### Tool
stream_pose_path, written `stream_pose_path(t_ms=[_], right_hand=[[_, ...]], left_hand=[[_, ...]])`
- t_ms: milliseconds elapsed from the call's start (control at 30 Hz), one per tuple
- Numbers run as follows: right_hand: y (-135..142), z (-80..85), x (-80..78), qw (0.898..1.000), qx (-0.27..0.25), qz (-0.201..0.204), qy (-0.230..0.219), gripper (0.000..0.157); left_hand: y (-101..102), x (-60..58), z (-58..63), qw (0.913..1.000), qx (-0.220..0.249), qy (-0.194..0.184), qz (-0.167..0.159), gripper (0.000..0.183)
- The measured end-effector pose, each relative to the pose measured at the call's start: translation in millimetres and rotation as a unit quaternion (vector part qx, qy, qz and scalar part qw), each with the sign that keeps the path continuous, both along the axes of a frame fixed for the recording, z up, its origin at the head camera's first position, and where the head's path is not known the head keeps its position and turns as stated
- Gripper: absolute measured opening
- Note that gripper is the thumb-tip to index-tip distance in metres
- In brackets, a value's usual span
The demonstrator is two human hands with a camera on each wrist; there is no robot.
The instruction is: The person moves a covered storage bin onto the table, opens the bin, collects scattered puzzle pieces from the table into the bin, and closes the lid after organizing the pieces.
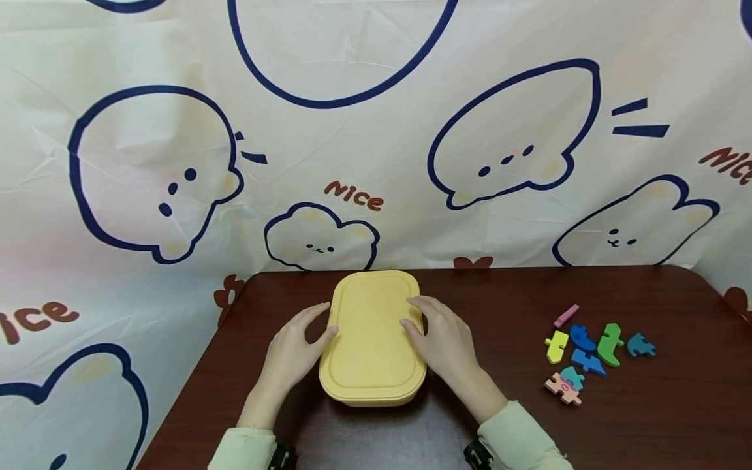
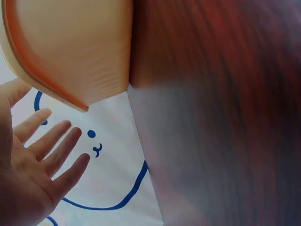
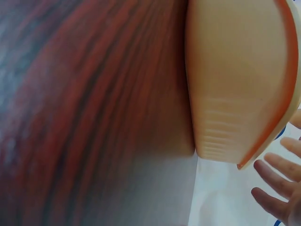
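Note:
A yellow lidded box (image 1: 371, 339) stands on the dark wooden table, its lid in place. My left hand (image 1: 292, 346) is at the box's left side, thumb tip at the lid's edge. In the left wrist view its fingers (image 2: 61, 149) are spread and relaxed beside the box (image 2: 75, 42). Over the right edge of the lid reaches my right hand (image 1: 444, 338), thumb and fingertips at the rim. The right wrist view shows its fingers (image 3: 277, 181) spread beside the box wall (image 3: 230, 80). Neither hand curls round the box. What is inside is hidden.
Several coloured puzzle pieces lie on the table to the right, among them a green piece (image 1: 610, 344), a yellow piece (image 1: 556, 346) and a pink stick-shaped piece (image 1: 566, 316). Behind the table (image 1: 505, 294) hangs a white cloth (image 1: 399, 143) with cartoon drawings.

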State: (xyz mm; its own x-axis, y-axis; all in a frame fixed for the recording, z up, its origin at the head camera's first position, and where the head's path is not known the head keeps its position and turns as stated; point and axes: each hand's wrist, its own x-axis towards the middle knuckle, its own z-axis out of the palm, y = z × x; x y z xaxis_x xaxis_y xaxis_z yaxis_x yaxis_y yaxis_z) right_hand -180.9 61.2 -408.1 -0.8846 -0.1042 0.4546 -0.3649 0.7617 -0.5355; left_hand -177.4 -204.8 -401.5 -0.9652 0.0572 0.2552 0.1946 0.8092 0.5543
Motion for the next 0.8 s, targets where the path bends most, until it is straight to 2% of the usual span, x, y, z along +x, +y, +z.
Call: stream_pose_path(t_ms=[100, 300, 800], right_hand=[[-1.1, 0.3, -1.3, 1.0, -0.003, -0.013, -0.025, 0.043], [-3.5, 3.1, -3.6, 0.998, -0.015, -0.034, -0.054, 0.046], [-4.4, 2.7, -7.6, 0.993, 0.004, -0.065, -0.102, 0.054]], left_hand=[[1.6, -2.0, 0.3, 0.9997, 0.012, -0.022, 0.008, 0.051], [4.6, -6.3, -0.1, 0.9984, 0.029, -0.042, 0.023, 0.053], [7.1, -9.6, -2.4, 0.9956, 0.023, -0.079, 0.045, 0.064]])
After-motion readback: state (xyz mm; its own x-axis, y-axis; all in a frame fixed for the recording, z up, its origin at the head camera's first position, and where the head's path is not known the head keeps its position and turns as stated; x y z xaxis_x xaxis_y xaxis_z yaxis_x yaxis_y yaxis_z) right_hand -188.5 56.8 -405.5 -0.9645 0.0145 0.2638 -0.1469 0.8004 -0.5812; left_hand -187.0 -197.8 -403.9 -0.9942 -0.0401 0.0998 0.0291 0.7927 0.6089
